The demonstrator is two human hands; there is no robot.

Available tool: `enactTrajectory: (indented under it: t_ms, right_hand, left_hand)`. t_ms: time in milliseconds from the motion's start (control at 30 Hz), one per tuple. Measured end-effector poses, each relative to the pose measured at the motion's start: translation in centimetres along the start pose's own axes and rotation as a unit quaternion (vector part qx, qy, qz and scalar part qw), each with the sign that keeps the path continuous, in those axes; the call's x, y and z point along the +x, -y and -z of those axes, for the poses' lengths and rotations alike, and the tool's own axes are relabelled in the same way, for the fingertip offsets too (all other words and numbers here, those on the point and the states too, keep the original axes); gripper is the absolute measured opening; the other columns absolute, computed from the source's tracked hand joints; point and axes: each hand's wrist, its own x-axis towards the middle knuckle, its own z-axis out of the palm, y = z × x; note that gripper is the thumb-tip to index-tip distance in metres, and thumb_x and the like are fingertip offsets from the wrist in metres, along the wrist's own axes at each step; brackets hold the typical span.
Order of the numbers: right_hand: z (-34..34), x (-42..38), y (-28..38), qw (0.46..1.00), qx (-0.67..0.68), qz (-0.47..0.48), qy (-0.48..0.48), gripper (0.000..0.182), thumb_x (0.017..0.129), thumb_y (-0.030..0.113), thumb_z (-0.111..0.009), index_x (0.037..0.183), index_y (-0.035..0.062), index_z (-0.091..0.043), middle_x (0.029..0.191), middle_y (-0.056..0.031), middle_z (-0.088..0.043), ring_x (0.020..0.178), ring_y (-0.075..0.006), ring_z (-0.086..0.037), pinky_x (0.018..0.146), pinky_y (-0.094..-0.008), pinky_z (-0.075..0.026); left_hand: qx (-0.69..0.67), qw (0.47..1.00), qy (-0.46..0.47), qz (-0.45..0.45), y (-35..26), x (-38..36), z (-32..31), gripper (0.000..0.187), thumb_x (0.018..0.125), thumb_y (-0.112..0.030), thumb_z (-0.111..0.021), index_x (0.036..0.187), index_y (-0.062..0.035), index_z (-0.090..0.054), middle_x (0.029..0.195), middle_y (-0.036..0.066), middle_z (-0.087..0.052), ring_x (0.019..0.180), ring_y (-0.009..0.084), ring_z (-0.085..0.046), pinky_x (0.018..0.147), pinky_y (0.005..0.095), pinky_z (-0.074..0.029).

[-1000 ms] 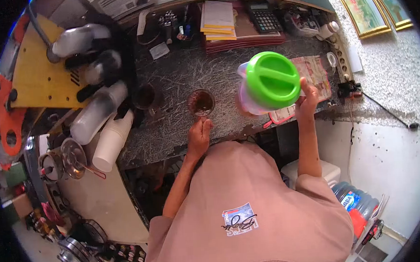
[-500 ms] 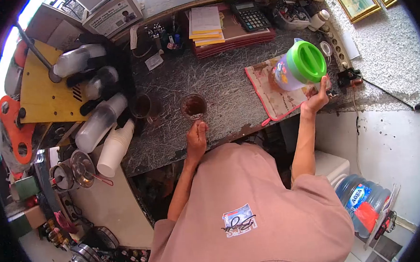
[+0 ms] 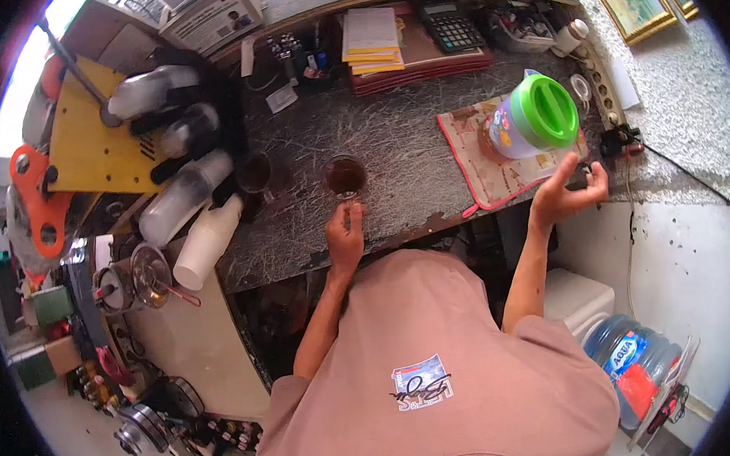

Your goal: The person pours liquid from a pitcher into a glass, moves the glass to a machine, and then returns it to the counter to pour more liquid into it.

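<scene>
Head view: right hand point(image 3: 567, 197) now off green-lidded pitcher point(image 3: 533, 118), spread and free; pitcher sits on red-edged cloth point(image 3: 480, 179); left hand point(image 3: 345, 240) pinches glass mug point(image 3: 346, 175) by handle.

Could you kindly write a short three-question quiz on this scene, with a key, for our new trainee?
1. What does the left hand hold?
A) a calculator
B) a glass mug
C) a paper cup

2. True or false: the right hand is open, near the pitcher.

3. Fill in the two colours: the pitcher's lid is ____, and the cloth under the pitcher has a ____ edge.

Key: 1. B; 2. True; 3. green, red.
</scene>
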Motion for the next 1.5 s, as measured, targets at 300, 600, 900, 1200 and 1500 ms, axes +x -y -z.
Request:
enactTrajectory:
  t_ms: [300, 600, 900, 1200, 1500]
  right_hand:
    - [-4.8, -10.0, 9.1, 0.771, 0.353, 0.043, 0.528, 0.05, 0.077, 0.014, -0.081, 0.12, 0.0021, -0.058, 0.117, -0.0171, -0.06, 0.114, -0.0336, -0.059, 0.1, -0.0408, -0.046]
    - [-8.2, -18.5, 12.3, 0.592, 0.422, -0.035, 0.685, 0.067, 0.076, 0.016, -0.081, 0.135, 0.0053, -0.053, 0.138, -0.0171, -0.057, 0.128, -0.0339, -0.056, 0.105, -0.0425, -0.047]
    - [-7.3, -18.7, 12.9, 0.646, 0.389, 0.073, 0.653, 0.063, 0.073, 0.017, -0.082, 0.13, 0.0069, -0.056, 0.119, -0.017, -0.068, 0.11, -0.037, -0.067, 0.089, -0.0444, -0.056]
    - [-4.6, -20.9, 16.4, 0.629, 0.399, 0.129, 0.655, 0.068, 0.072, 0.02, -0.083, 0.132, 0.0062, -0.056, 0.125, -0.0187, -0.066, 0.112, -0.0377, -0.066, 0.091, -0.0439, -0.055]
    - [1.8, -24.8, 23.6, 0.58, 0.406, 0.184, 0.682, 0.071, 0.071, 0.024, -0.085, 0.132, 0.0047, -0.055, 0.125, -0.0186, -0.066, 0.114, -0.0373, -0.065, 0.093, -0.0436, -0.055]
  left_hand:
    - [0.071, 0.994, -0.062, 0.047, -2.2, 0.7, 0.7, 0.078, 0.085, -0.032, -0.082, 0.141, -0.0018, -0.037, 0.138, 0.016, -0.046, 0.128, 0.0273, -0.05, 0.102, 0.0426, -0.046]
    - [0.033, 0.998, -0.045, 0.018, -3.3, 4.2, 0.5, 0.09, 0.076, -0.026, -0.088, 0.145, -0.0027, -0.035, 0.139, 0.02, -0.051, 0.129, 0.0324, -0.054, 0.108, 0.0439, -0.044]
    - [0.057, 0.997, -0.025, 0.044, -4.3, 3.5, 1.8, 0.084, 0.075, -0.021, -0.087, 0.142, -0.0029, -0.041, 0.132, 0.019, -0.06, 0.123, 0.0323, -0.06, 0.104, 0.043, -0.048]
    - [0.035, 0.997, -0.063, 0.041, -4.6, -0.3, 6.9, 0.082, 0.075, -0.019, -0.087, 0.141, -0.0032, -0.041, 0.134, 0.02, -0.058, 0.127, 0.0322, -0.057, 0.106, 0.0443, -0.047]
    - [0.06, 0.99, -0.113, 0.052, -3.9, -6.5, 15.8, 0.08, 0.072, -0.019, -0.088, 0.136, -0.0033, -0.043, 0.129, 0.02, -0.061, 0.119, 0.0327, -0.062, 0.102, 0.045, -0.05]
